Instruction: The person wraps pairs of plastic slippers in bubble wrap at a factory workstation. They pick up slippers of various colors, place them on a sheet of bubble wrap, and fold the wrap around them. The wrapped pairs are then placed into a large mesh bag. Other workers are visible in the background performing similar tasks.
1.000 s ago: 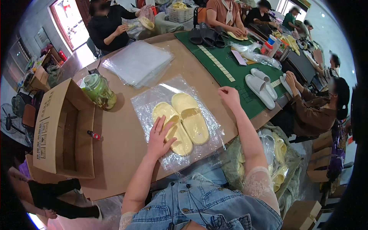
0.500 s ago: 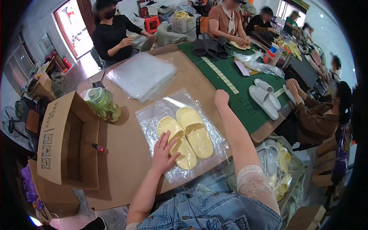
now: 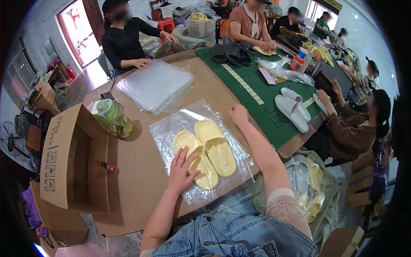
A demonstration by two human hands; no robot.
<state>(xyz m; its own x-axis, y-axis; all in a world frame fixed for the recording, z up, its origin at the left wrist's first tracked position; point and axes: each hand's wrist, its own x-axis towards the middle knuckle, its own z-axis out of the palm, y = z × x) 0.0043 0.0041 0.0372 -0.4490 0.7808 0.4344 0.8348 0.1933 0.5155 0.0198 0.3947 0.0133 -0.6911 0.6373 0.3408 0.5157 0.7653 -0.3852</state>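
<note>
A pair of pale yellow slippers (image 3: 221, 154) lies side by side inside a clear plastic bag (image 3: 165, 128) on the brown table. Spread fingers of my left hand (image 3: 182, 171) rest on the left slipper through the film. My right hand (image 3: 239, 115) is closed beside the edge of the green mat, beyond the bag's far right side. Its curled fingertips are turned away, so whatever they may hold is hidden. Farther off, just left of centre, lies a stack of clear plastic bags (image 3: 156, 85).
To my left stand an open cardboard box (image 3: 64, 162), a green jar (image 3: 113, 118) and a small dark red bottle (image 3: 109, 166). The green mat (image 3: 239, 92) carries grey slippers (image 3: 292, 112), black slippers (image 3: 231, 52) and a phone (image 3: 267, 76). Bagged slippers (image 3: 314, 177) sit low right. Co-workers sit around.
My right hand has shifted slightly left, while my left hand stays on the slipper. The co-worker in black has brought one hand to the bag stack and stretched the other arm out.
</note>
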